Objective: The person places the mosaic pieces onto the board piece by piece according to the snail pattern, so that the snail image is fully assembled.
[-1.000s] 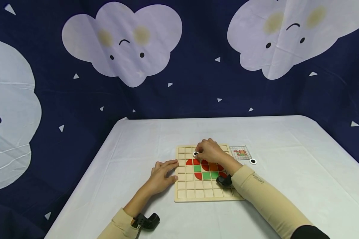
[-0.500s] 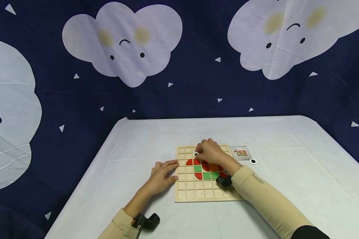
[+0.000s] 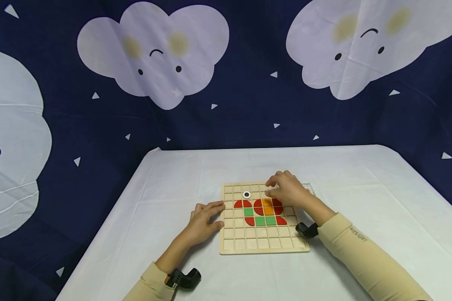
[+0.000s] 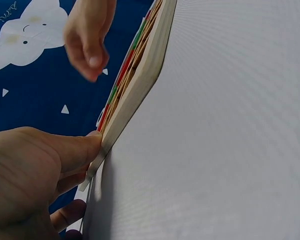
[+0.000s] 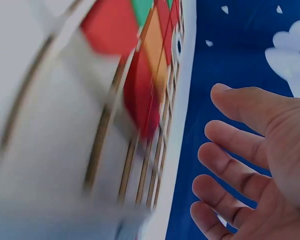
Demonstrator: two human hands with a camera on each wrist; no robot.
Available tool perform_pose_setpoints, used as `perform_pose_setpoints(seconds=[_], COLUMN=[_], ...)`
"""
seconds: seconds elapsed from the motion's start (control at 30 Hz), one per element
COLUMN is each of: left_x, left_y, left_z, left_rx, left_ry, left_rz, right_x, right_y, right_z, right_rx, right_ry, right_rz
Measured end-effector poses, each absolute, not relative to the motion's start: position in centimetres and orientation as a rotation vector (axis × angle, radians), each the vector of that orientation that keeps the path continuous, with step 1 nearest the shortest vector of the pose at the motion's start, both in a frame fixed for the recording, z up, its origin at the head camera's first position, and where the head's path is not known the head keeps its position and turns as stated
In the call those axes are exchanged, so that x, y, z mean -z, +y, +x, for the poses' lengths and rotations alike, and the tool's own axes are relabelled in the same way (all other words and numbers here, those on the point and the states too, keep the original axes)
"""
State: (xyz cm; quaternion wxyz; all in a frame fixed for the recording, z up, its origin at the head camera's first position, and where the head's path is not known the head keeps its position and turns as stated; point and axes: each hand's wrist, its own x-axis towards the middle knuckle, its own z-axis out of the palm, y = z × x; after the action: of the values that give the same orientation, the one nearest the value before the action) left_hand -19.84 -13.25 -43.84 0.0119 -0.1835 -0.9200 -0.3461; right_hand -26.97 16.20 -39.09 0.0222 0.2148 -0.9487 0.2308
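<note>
A wooden grid board (image 3: 245, 244) lies on the table, with red, green and orange flat pieces set in its middle squares. A white disc with a black centre (image 3: 246, 195) sits in a square near the top of the board. My left hand (image 3: 203, 221) rests with its fingers and thumb against the board's left edge, also seen in the left wrist view. Over the board's upper right part hovers my right hand (image 3: 288, 190), thumb and fingers apart with nothing between them. In the right wrist view its fingers (image 5: 225, 162) are loosely bent beside the blurred board.
A small printed pattern card (image 3: 309, 187) lies at the board's upper right, mostly hidden behind my right hand. The white-covered table (image 3: 365, 179) extends around the board, with a dark blue cloud-print curtain (image 3: 248, 121) behind it.
My right hand has let go of the black-centred disc and moved right, leaving it on the board. The second disc by the card is now hidden. My left hand has stayed put.
</note>
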Motion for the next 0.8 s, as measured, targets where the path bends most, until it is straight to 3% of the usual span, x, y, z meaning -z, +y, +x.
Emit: perform_pose_setpoints(seconds=[0.37, 0.8], left_x=[43.8, 43.7], left_y=[-13.2, -13.3], left_z=[-19.9, -19.8], left_rx=[1.077, 1.072], left_ry=[-2.879, -2.873], left_rz=[-0.568, -0.575], right_x=[39.9, 41.2], right_y=[23.8, 28.0], right_z=[-24.7, -23.2], right_rx=[-0.738, -0.681], right_ry=[-2.961, -2.968], right_rz=[0.407, 0.311])
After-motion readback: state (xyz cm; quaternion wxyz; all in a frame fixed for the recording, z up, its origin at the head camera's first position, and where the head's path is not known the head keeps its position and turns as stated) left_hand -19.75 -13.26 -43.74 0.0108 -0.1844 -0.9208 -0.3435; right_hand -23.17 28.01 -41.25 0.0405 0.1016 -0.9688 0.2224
